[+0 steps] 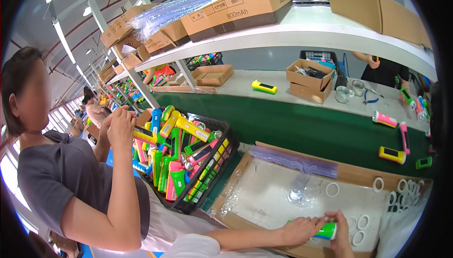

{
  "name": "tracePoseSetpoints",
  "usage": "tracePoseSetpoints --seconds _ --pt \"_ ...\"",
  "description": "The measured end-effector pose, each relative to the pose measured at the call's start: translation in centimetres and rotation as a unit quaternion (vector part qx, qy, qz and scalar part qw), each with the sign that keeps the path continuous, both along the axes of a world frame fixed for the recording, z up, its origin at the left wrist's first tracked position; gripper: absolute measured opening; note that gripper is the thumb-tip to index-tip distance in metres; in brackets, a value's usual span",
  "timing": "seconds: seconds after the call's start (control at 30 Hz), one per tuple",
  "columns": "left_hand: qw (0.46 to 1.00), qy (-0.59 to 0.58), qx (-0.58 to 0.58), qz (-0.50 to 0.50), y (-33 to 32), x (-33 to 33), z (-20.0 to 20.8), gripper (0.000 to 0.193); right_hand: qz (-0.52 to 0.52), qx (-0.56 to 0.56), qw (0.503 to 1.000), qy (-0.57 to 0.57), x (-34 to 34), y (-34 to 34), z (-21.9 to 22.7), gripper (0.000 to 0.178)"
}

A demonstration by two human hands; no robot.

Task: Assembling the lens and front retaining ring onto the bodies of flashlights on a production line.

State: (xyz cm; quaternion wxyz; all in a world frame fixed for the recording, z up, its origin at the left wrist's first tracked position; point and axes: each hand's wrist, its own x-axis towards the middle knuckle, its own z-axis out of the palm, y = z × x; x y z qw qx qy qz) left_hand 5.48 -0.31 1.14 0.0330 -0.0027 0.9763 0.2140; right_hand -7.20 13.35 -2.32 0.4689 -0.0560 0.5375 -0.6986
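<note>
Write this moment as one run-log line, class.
left hand: grips green flashlight | right hand: at its white head end | under: cardboard tray | nearby: white rings, black crate of flashlights

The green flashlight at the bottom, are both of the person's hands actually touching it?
Touching. The head view shows the left hand wrapped around the green flashlight body, and the right hand curled over its white head end, with no gap visible.

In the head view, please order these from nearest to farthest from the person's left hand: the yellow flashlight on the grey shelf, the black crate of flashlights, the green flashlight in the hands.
From the left hand:
1. Green flashlight, held, just right.
2. Black crate, up-left.
3. Yellow flashlight, far above, across the green belt.
</note>
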Motion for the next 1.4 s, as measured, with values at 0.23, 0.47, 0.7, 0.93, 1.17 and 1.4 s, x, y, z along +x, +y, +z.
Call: tracePoseSetpoints --seconds 0.23,0.47,0.7,0.93,1.17,1.4 --pt "0.941 -0.026 0.319 -0.107 -0.7 0.1 2.7 0.051 0.026 0.153 0.970 0.185 1.9 2.7 2.8 0.037" --pt "0.994 0.096 -0.055 0.016 -1.8 -2.0 0.6 0.050 -0.021 0.001 0.994 0.103 -0.7 -1.9 5.3 0.036" --pt "0.989 -0.022 0.142 -0.029 -0.9 -1.6 2.5 0.050 -0.012 0.016 0.951 0.308 0.1 -1.0 4.9 0.041" --pt "0.970 0.000 0.243 0.007 -0.6 -0.8 0.6 0.061 0.045 -0.038 0.957 0.283 -0.3 -0.5 5.9 0.050" --pt "0.694 -0.248 0.670 0.085 -2.9 -2.0 3.7 0.040 0.143 -0.171 0.945 0.240 -3.7 -3.4 5.7 0.069" --pt "0.774 -0.211 0.590 0.090 -2.2 -2.4 3.5 0.041 0.179 -0.145 0.925 0.301 -3.7 -2.1 6.9 0.042"
